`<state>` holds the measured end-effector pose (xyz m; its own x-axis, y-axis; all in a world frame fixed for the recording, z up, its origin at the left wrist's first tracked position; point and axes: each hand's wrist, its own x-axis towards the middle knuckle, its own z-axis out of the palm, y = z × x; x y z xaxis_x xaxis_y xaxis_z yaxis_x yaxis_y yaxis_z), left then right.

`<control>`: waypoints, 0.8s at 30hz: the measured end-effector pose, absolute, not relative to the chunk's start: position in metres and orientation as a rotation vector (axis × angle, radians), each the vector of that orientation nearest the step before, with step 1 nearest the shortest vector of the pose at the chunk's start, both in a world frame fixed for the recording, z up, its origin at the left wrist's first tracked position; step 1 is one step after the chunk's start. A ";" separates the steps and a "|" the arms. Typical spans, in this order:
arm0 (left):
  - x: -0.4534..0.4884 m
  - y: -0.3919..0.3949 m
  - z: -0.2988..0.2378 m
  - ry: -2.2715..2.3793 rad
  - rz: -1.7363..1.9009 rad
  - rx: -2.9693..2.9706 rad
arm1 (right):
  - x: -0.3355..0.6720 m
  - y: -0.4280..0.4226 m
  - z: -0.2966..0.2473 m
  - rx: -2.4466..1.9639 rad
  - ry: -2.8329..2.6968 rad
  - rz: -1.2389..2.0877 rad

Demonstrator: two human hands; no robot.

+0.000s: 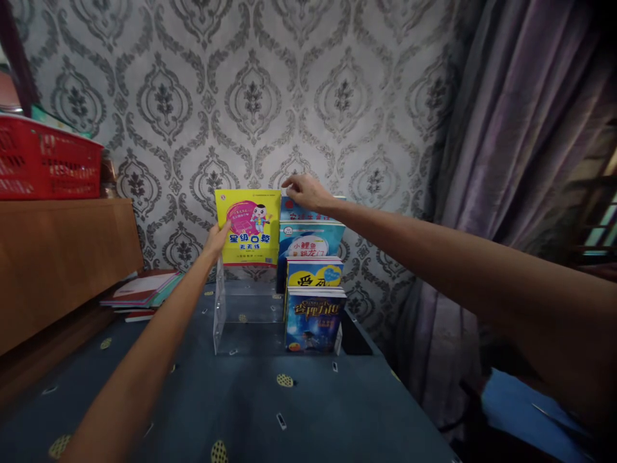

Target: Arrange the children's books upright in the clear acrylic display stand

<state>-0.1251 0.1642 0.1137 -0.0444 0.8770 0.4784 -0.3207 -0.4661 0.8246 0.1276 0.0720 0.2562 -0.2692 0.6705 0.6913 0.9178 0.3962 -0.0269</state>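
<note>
A yellow workbook [248, 247] with a pink circle and a cartoon child stands upright at the back left of a clear tiered book rack [219, 315]. My left hand [219, 239] grips its left edge, thumb on the cover and the other fingers hidden behind. By the workbook's top right corner, my right hand [308, 191] is over the rearmost blue book [311, 211], index finger stretched out to the left; nothing shows in it. On the right half, a light-blue book [313, 239], a yellow-and-blue book [313, 274] and a dark-blue book [315, 321] stand in stepped rows.
The table has a dark patterned cloth [270, 411]. At left, a red basket [53, 157] sits on a wooden cabinet [72, 263], with stacked books [144, 288] beside it. A dark flat object [357, 337] lies right of the rack. A curtain [463, 193] hangs at right.
</note>
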 end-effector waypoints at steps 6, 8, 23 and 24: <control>-0.125 0.162 0.115 0.677 1.667 1.336 | 0.118 0.082 0.259 -1.396 -2.020 -0.481; -0.125 0.162 0.115 0.681 1.667 1.342 | 0.117 0.086 0.259 -1.399 -1.992 -0.464; -0.138 0.139 0.117 1.582 1.894 1.970 | 0.119 0.094 0.259 -1.333 -2.017 -0.470; -0.139 0.138 0.118 1.668 1.837 2.036 | 0.119 0.094 0.259 -1.331 -2.017 -0.475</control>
